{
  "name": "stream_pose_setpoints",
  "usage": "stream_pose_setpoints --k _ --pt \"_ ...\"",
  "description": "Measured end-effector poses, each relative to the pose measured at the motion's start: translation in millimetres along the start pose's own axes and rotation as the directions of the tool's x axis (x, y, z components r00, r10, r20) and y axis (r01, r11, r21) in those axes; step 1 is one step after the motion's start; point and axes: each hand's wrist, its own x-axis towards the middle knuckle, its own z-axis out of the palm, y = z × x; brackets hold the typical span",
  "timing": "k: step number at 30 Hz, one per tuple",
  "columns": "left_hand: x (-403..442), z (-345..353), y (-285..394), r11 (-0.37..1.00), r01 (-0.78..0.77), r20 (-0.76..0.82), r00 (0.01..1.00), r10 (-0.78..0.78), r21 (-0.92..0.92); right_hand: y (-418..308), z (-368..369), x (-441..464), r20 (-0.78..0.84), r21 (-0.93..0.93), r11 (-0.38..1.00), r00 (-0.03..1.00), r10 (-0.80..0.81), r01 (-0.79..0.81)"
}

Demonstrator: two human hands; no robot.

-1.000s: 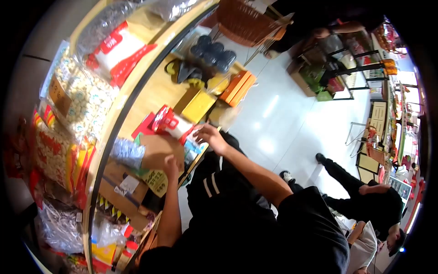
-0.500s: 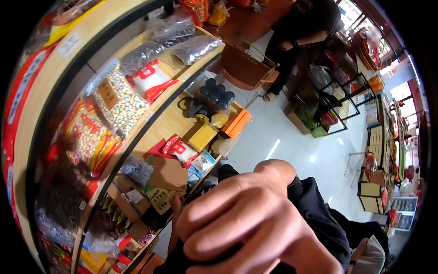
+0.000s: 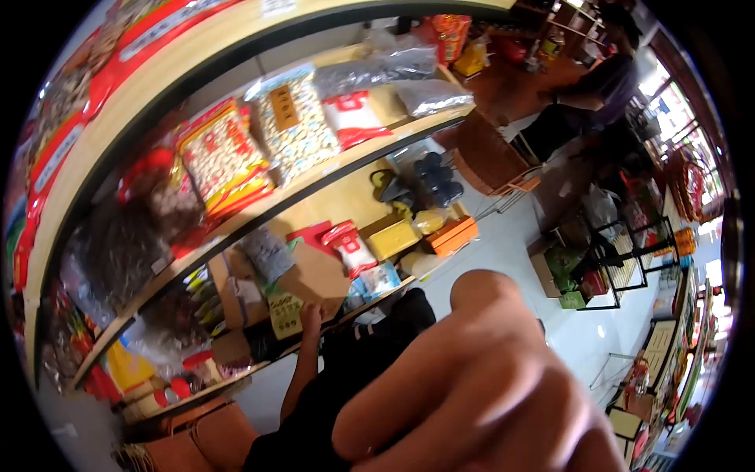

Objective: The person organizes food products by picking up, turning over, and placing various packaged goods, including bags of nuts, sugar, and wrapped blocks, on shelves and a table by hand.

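My right hand (image 3: 480, 385) looms large and blurred close to the camera. Its fingers are curled, and their tips and anything in them are out of sight. Farther down, my left hand (image 3: 312, 317) is closed at the shelf's front edge. It lies against the right side of a yellow-green package (image 3: 285, 316) marked "Super", just below a brown cardboard piece (image 3: 316, 275); what its fingers hold is too small to make out. Near it on the same shelf are a red-and-white bag (image 3: 349, 249), a yellow box (image 3: 393, 238) and a blue-white packet (image 3: 379, 280).
The upper shelf carries a bag of pale nuts (image 3: 292, 126) and a red-yellow bag (image 3: 222, 157). An orange box (image 3: 453, 235) sits at the lower shelf's end. A wicker basket (image 3: 491, 157) and black rack (image 3: 637, 256) stand beyond. Another person (image 3: 590, 94) is at the back.
The view has turned, so the shelves appear farther right and flatter. My right hand has shifted lower right in the picture. More of my left forearm shows; that hand stays beside the package.
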Motion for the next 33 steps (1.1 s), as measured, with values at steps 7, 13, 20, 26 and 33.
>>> stream_pose_setpoints --k 7,13,20,26,33 --pt "9.8 -10.6 9.2 0.991 -0.101 0.06 0.992 0.107 -0.092 12.6 21.0 -6.8 0.046 -0.003 0.992 0.99 0.13 -0.13" --pt "-26.9 14.6 84.7 0.99 -0.073 0.1 0.991 0.086 -0.124 105.7 23.2 -69.5 0.106 0.062 0.898 0.898 0.428 -0.435" --pt "-36.2 38.2 112.0 0.945 -0.32 0.398 0.878 0.267 0.071 199.6 -14.7 -311.8 0.294 -0.819 0.244 -0.014 0.956 -0.52" --pt "-56.4 63.6 162.0 0.922 -0.364 0.555 0.798 0.234 0.135 175.7 -41.6 -349.1 0.255 -0.664 0.075 -0.131 0.958 -0.744" --pt "-64.8 121.0 247.4 0.715 -0.697 0.684 0.552 0.476 0.065 192.3 -42.3 -290.6 0.161 -0.603 0.098 0.0 0.987 -0.791"
